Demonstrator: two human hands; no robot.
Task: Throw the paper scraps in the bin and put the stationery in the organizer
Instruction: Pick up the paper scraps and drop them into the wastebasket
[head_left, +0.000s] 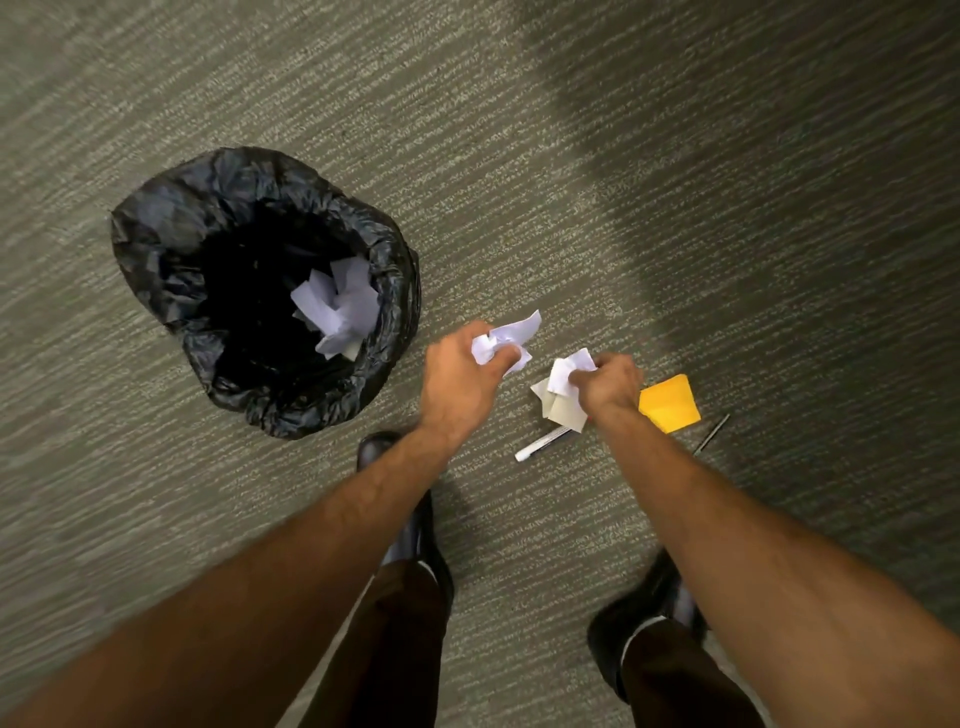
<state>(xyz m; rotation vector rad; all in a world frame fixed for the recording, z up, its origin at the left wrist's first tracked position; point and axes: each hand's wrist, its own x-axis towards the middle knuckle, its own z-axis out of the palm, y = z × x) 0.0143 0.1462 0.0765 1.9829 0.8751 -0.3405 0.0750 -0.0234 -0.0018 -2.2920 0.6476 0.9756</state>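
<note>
A bin lined with a black bag (156, 244) stands on the carpet at the left, with several white paper scraps (337, 306) inside. My left hand (457, 379) is closed around a crumpled white scrap (511, 338), just right of the bin. My right hand (610, 384) grips another white scrap (569, 371) low over the floor, with a beige piece of paper (563, 410) under it. A white pen (540, 444) lies below that paper. A yellow sticky-note pad (670, 402) and a thin dark pen (711, 434) lie to the right.
Grey-green carpet (571, 156) covers the whole floor. My two black shoes (410, 519) (649, 608) and dark trouser legs stand at the bottom centre, close to the pens. No organizer is in view.
</note>
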